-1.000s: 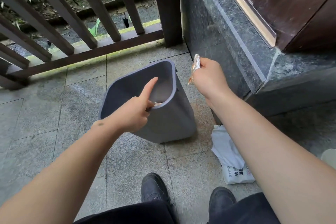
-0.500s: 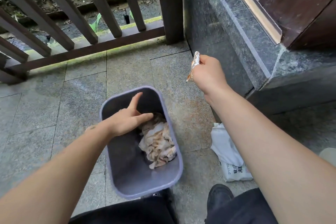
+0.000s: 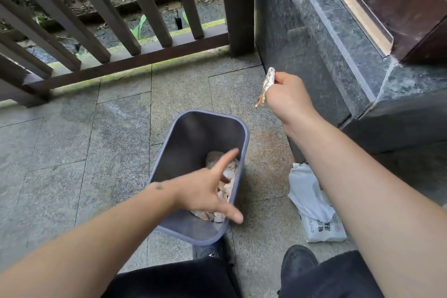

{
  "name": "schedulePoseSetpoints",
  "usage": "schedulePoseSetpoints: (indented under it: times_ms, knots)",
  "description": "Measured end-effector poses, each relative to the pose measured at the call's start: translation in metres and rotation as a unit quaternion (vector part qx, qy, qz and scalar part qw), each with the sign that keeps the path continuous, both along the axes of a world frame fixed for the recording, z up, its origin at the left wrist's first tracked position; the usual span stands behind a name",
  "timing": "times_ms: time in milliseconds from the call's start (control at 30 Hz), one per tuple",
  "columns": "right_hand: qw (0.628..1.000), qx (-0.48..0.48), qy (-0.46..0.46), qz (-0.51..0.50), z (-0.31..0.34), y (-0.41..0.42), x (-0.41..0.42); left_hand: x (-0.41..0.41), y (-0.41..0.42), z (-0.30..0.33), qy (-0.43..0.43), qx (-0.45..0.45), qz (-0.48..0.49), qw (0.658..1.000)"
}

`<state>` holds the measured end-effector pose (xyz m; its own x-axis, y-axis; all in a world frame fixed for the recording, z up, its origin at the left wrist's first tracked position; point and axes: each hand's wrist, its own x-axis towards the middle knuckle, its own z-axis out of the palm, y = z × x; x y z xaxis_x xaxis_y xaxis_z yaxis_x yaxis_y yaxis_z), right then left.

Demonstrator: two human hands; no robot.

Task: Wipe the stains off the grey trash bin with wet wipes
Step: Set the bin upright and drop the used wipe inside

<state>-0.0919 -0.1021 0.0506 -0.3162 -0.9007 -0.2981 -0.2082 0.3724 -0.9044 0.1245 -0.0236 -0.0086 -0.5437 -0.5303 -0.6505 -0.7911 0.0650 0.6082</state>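
Note:
The grey trash bin (image 3: 191, 133) stands upright on the stone floor in front of my feet, its mouth facing up. Several crumpled, brown-stained used wipes (image 3: 226, 186) lie at its bottom. My left hand (image 3: 205, 191) hovers over the bin's mouth with fingers spread and holds nothing. My right hand (image 3: 287, 97) is raised to the right of the bin, away from it, and pinches a dirty wet wipe (image 3: 267, 86) that hangs down from my fingers. A white pack of wet wipes (image 3: 314, 210) lies on the floor to the right of the bin.
A dark wooden railing (image 3: 135, 55) runs along the far edge of the floor. A dark stone ledge (image 3: 321, 55) with a wooden door frame above rises at the right. My two black shoes (image 3: 297, 261) sit just behind the bin.
The bin went from tilted on its side to standing upright. My left hand let go of its rim and now hovers open above it. My right hand stayed raised with the wipe.

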Motion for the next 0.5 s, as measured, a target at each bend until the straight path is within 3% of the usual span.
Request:
schedulePoseSetpoints:
  times_ms: [100,200,300,500]
  knots:
    - [1.000,-0.003,0.001,0.008,0.002,0.002,-0.002,0.023,0.023,0.002,-0.059,-0.040,-0.158,0.985]
    - [1.000,-0.003,0.011,0.007,0.002,0.003,-0.003,0.075,0.041,-0.003,-0.143,-0.165,-0.297,0.930]
    - [1.000,-0.002,0.004,0.009,0.001,0.006,-0.003,0.110,0.058,-0.015,-0.178,-0.214,-0.306,0.910]
    - [1.000,-0.004,0.005,0.018,0.001,0.006,-0.002,0.101,0.048,-0.030,-0.170,-0.253,-0.288,0.908]
